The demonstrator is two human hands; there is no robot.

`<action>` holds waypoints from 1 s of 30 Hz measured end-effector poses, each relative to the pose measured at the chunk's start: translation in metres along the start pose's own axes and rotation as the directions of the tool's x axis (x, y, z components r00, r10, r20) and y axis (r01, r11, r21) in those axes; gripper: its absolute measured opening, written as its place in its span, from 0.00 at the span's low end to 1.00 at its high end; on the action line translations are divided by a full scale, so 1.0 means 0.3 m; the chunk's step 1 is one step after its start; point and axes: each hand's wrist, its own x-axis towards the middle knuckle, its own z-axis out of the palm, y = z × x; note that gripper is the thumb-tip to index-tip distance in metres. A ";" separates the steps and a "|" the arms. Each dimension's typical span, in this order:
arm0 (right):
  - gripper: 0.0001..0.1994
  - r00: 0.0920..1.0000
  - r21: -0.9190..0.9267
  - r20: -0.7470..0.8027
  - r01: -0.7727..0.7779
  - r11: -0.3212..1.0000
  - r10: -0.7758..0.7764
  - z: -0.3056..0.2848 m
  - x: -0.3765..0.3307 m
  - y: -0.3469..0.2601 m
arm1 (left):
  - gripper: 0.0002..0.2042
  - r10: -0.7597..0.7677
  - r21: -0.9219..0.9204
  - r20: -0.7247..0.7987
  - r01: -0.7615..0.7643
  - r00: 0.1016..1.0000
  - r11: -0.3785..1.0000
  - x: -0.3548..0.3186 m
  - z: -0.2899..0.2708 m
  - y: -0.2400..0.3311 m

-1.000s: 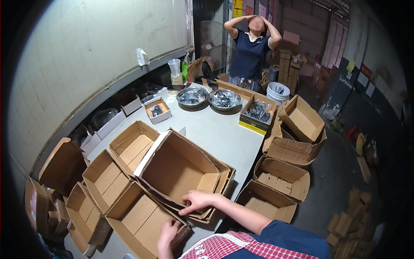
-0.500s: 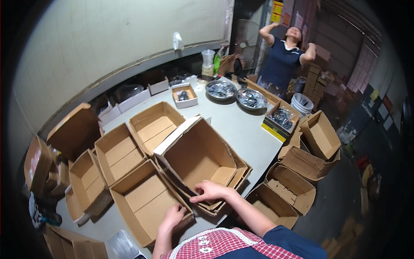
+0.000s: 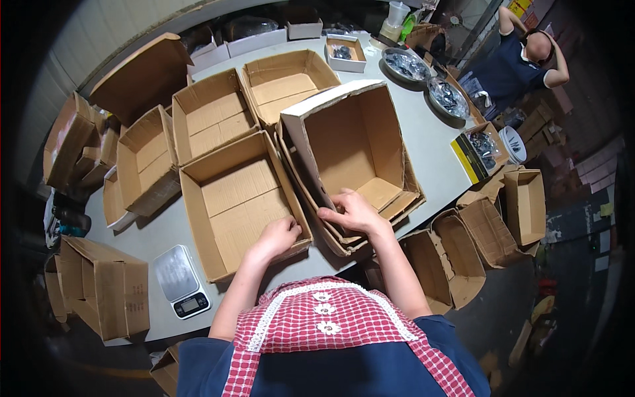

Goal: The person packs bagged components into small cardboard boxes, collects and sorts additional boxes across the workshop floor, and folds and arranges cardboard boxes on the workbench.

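A shallow open cardboard box (image 3: 238, 188) lies in front of me on the table. My left hand (image 3: 281, 237) is closed over its near right corner, fingers curled at the rim. To its right, a deeper cardboard box (image 3: 350, 142) with a white outer side leans tilted on a stack of flattened or nested cardboard (image 3: 403, 210). My right hand (image 3: 352, 213) grips the near lower edge of that tilted box, the fingertips inside and the thumb apart on the outer side. Nothing lies in either box.
More open boxes (image 3: 215, 116) stand left and behind. A digital scale (image 3: 177, 274) sits near left. Bowls of small bagged parts (image 3: 405, 64) and a parts box (image 3: 481, 147) are far right. Cardboard boxes (image 3: 456, 261) stand beside the right edge. A person (image 3: 512, 63) stands beyond.
The view has tipped downward and shifted, bringing the whole scale into sight. Both hands keep their places on the boxes. The person beyond has bent their head forward, hands still raised to it.
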 end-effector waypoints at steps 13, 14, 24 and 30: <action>0.10 0.672 -0.322 -0.615 0.262 0.910 -0.412 0.039 -0.004 -0.026 | 0.17 -0.005 0.014 -0.006 0.005 1.000 1.000 -0.018 -0.010 0.005; 0.09 0.670 -0.303 -0.616 0.282 0.910 -0.413 0.041 -0.003 -0.028 | 0.17 0.000 0.016 -0.002 0.000 1.000 1.000 -0.018 -0.006 0.004; 0.23 0.993 0.050 -0.113 -0.013 0.999 0.019 0.087 0.011 0.062 | 0.05 0.409 0.100 -0.642 -0.458 0.648 0.883 -0.128 -0.052 0.063; 0.23 0.992 0.109 -0.041 -0.113 0.988 0.118 0.075 -0.021 0.107 | 0.12 0.485 0.455 -0.813 -0.166 0.323 0.875 -0.448 -0.194 -0.103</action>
